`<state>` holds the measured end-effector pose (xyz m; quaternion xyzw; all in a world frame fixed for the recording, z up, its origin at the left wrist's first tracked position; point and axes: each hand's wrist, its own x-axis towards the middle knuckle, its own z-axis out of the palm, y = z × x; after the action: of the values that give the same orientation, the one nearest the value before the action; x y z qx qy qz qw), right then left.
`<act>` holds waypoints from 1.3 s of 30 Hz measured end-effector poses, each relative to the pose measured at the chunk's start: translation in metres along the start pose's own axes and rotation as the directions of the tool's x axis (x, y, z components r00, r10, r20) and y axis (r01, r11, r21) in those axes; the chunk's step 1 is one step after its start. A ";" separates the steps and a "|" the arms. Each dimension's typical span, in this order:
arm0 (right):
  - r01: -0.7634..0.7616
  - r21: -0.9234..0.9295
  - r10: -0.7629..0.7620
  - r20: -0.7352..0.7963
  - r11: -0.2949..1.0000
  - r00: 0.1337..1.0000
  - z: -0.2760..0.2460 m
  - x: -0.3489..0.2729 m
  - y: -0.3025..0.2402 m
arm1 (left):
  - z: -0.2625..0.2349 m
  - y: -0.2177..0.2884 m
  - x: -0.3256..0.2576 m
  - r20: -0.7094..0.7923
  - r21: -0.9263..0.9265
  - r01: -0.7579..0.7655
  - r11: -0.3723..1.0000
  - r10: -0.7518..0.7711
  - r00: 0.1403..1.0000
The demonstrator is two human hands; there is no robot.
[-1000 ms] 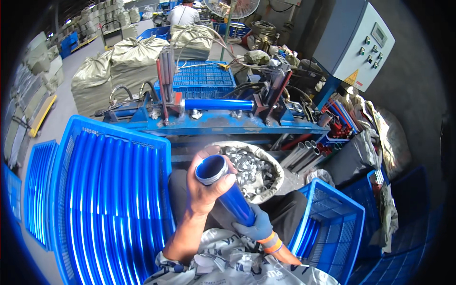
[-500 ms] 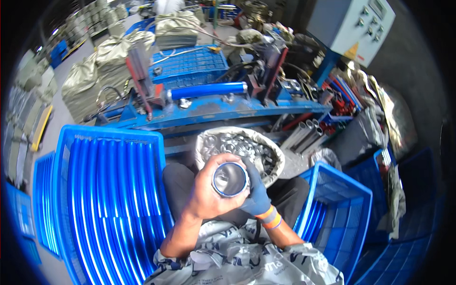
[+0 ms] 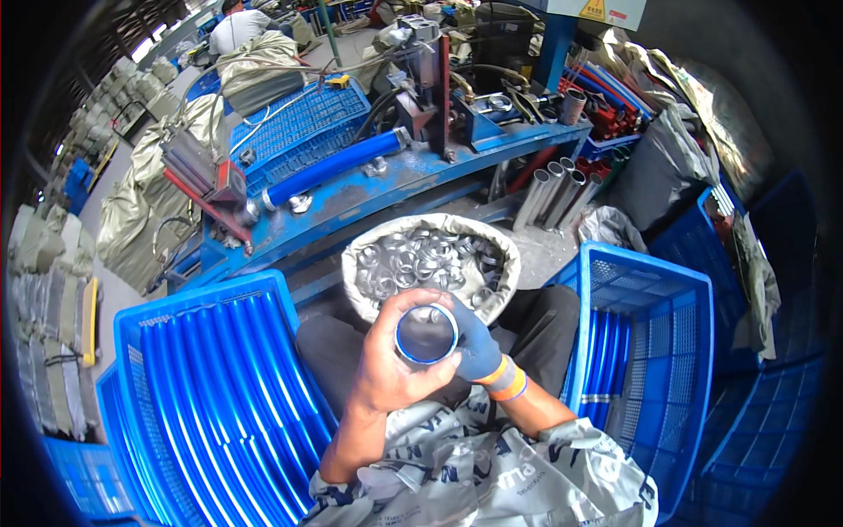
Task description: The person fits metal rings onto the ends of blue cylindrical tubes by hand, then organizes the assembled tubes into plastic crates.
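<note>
A blue-rimmed metal tube (image 3: 428,335) points its open end up toward me, its inside silvery grey. How far it extends below my hands is hidden. My left hand (image 3: 385,360), bare, wraps round its left side with the thumb along the near edge. Against its far right side my right hand (image 3: 474,341) is closed, in a dark blue-grey glove with an orange band at the wrist. Just beyond my hands stands a round basket with a pale cloth lining (image 3: 353,279), full of loose metal rings (image 3: 430,262).
Long blue tubes (image 3: 230,395) fill a blue crate (image 3: 132,338) on my left. Another blue crate (image 3: 648,261) on my right holds several tubes (image 3: 606,351). Ahead, a blue tube (image 3: 338,165) lies across a blue workbench (image 3: 378,198) between two clamp fixtures. Far back sits a person (image 3: 237,31).
My view has turned and tilted, so the bench now slants upward to the right and more of the right crate shows. Both hands keep their hold on the tube.
</note>
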<state>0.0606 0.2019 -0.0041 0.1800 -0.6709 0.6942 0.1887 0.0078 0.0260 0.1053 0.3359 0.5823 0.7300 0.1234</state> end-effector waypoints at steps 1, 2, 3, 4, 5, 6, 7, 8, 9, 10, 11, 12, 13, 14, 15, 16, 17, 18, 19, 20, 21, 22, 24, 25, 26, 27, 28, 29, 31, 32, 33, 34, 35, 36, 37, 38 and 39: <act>-0.025 -0.017 0.025 0.015 1.000 1.000 -0.001 0.001 -0.002 | 0.001 0.000 0.000 0.001 0.002 0.003 1.000 -0.003 1.000; -0.115 0.083 0.113 0.032 0.990 0.993 -0.003 0.007 -0.014 | 0.002 -0.001 0.002 -0.001 0.061 0.003 0.998 -0.003 1.000; -0.116 0.083 0.114 0.031 0.990 0.993 -0.005 0.006 -0.009 | 0.003 -0.002 0.003 -0.004 0.121 0.002 0.993 -0.002 1.000; -0.155 0.050 0.151 0.086 0.987 0.985 -0.008 0.004 0.000 | 0.003 -0.002 0.003 -0.005 0.121 0.003 0.993 -0.002 1.000; -0.193 0.011 0.190 0.135 0.981 0.973 -0.011 0.001 0.008 | 0.004 -0.002 0.004 -0.002 0.172 -0.004 0.985 0.005 1.000; -0.194 0.009 0.191 0.133 0.981 0.972 -0.012 -0.003 0.015 | 0.005 -0.002 0.005 0.002 0.223 -0.011 0.975 0.011 1.000; -0.205 0.061 0.198 0.107 0.977 0.974 -0.011 -0.008 0.021 | 0.006 -0.002 0.006 0.003 0.221 -0.011 0.975 0.011 1.000; -0.215 0.116 0.206 0.086 0.970 0.975 -0.008 -0.009 0.024 | 0.006 0.000 0.007 0.000 0.247 -0.013 0.969 0.014 1.000; -0.216 0.118 0.207 0.087 0.969 0.975 -0.007 -0.010 0.026 | 0.007 0.001 0.008 -0.003 0.274 -0.016 0.962 0.017 1.000; -0.232 0.114 0.223 0.082 0.966 0.971 -0.005 -0.011 0.029 | 0.007 0.002 0.008 -0.005 0.275 -0.014 0.961 0.016 1.000; -0.247 0.112 0.239 0.080 0.963 0.968 -0.003 -0.009 0.028 | 0.007 0.003 0.008 -0.022 0.266 0.011 0.964 -0.006 1.000; -0.247 0.116 0.238 0.082 0.962 0.968 -0.002 -0.008 0.027 | 0.007 0.003 0.007 -0.038 0.257 0.036 0.966 -0.028 0.999; -0.255 0.117 0.246 0.089 0.960 0.965 -0.002 -0.008 0.024 | 0.007 0.003 0.007 -0.040 0.260 0.038 0.965 -0.029 0.999; -0.264 0.117 0.253 0.096 0.957 0.963 -0.002 -0.005 0.020 | 0.008 0.003 0.007 -0.045 0.237 0.046 0.970 -0.036 0.998; -0.263 0.120 0.252 0.097 0.957 0.963 -0.002 -0.004 0.017 | 0.007 0.003 0.007 -0.049 0.213 0.053 0.976 -0.044 0.998; -0.255 0.090 0.247 0.085 0.963 0.965 -0.002 -0.002 0.014 | 0.006 0.001 0.006 -0.051 0.215 0.054 0.975 -0.044 0.998; -0.246 0.061 0.241 0.074 0.967 0.968 -0.003 -0.001 0.011 | 0.005 -0.001 0.005 -0.057 0.175 0.053 0.983 -0.043 0.997; -0.245 0.063 0.240 0.076 0.968 0.968 -0.004 0.003 0.009 | 0.004 -0.001 0.004 -0.064 0.133 0.051 0.990 -0.043 0.997; -0.140 0.009 0.139 0.076 0.990 0.987 -0.007 0.007 0.007 | 0.004 0.000 0.003 -0.066 0.136 0.051 0.989 -0.042 0.997; -0.033 -0.046 0.036 0.080 0.998 0.996 -0.007 0.010 0.004 | 0.004 0.002 0.003 -0.085 0.054 0.082 0.995 -0.077 0.993; -0.032 -0.044 0.036 0.083 0.999 0.996 -0.004 0.013 -0.006 | 0.004 0.004 0.003 -0.103 -0.029 0.110 0.993 -0.113 0.988; -0.183 0.069 0.178 0.073 0.981 0.981 -0.001 0.014 -0.019 | 0.006 0.008 0.003 -0.129 -0.056 0.121 0.991 -0.128 0.983; -0.329 0.199 0.316 0.097 0.923 0.944 0.004 0.021 -0.041 | 0.007 0.009 0.003 -0.159 -0.100 0.104 0.990 -0.119 0.980; -0.329 0.198 0.315 0.101 0.923 0.944 0.006 0.022 -0.044 | 0.008 0.010 0.004 -0.184 -0.145 0.088 0.985 -0.115 0.976; -0.324 0.149 0.313 0.095 0.934 0.945 0.007 0.022 -0.047 | 0.009 0.011 0.004 -0.208 -0.130 0.084 0.988 -0.110 0.972; -0.318 0.099 0.310 0.089 0.943 0.947 0.008 0.022 -0.050 | 0.009 0.010 0.005 -0.208 -0.134 0.084 0.987 -0.111 0.972; -0.320 0.090 0.316 0.061 0.943 0.947 0.009 0.022 -0.056 | 0.007 0.009 0.005 -0.235 -0.142 0.081 0.987 -0.113 0.965; -0.321 0.090 0.317 0.062 0.943 0.947 0.010 0.022 -0.056 | 0.006 0.009 0.006 -0.263 -0.146 0.078 0.986 -0.115 0.958; -0.361 0.084 0.355 0.086 0.929 0.931 0.011 0.020 -0.057 | 0.006 0.009 0.007 -0.269 -0.123 0.053 0.991 -0.084 0.959; -0.379 0.144 0.369 0.088 0.914 0.925 0.014 0.021 -0.061 | 0.004 0.008 0.006 -0.289 -0.121 0.050 0.991 -0.083 0.954; -0.380 0.145 0.370 0.090 0.914 0.925 0.016 0.022 -0.063 | 0.003 0.008 0.005 -0.309 -0.118 0.047 0.992 -0.082 0.948; -0.406 0.132 0.396 0.095 0.904 0.913 0.017 0.022 -0.065 | 0.002 0.006 0.004 -0.324 -0.106 0.035 0.994 -0.068 0.944; -0.433 0.115 0.424 0.097 0.894 0.901 0.018 0.022 -0.066 | 0.001 0.004 0.005 -0.323 -0.108 0.035 0.994 -0.069 0.944; -0.434 0.115 0.425 0.096 0.894 0.900 0.018 0.022 -0.068 | 0.001 0.003 0.005 -0.332 -0.124 0.033 0.992 -0.073 0.940; -0.450 0.105 0.442 0.096 0.887 0.892 0.019 0.022 -0.069 | 0.001 0.002 0.006 -0.342 -0.139 0.030 0.990 -0.076 0.937; -0.468 0.096 0.460 0.095 0.879 0.883 0.019 0.022 -0.072 | 0.000 0.002 0.006 -0.341 -0.141 0.031 0.989 -0.078 0.937; -0.469 0.095 0.461 0.094 0.878 0.882 0.019 0.023 -0.075 | -0.001 0.002 0.006 -0.347 -0.140 0.038 0.989 -0.085 0.934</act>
<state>0.0788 0.1855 0.0732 0.0478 -0.6593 0.7502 -0.0174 0.0027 0.0282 0.1089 0.1727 0.5562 0.8105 0.0619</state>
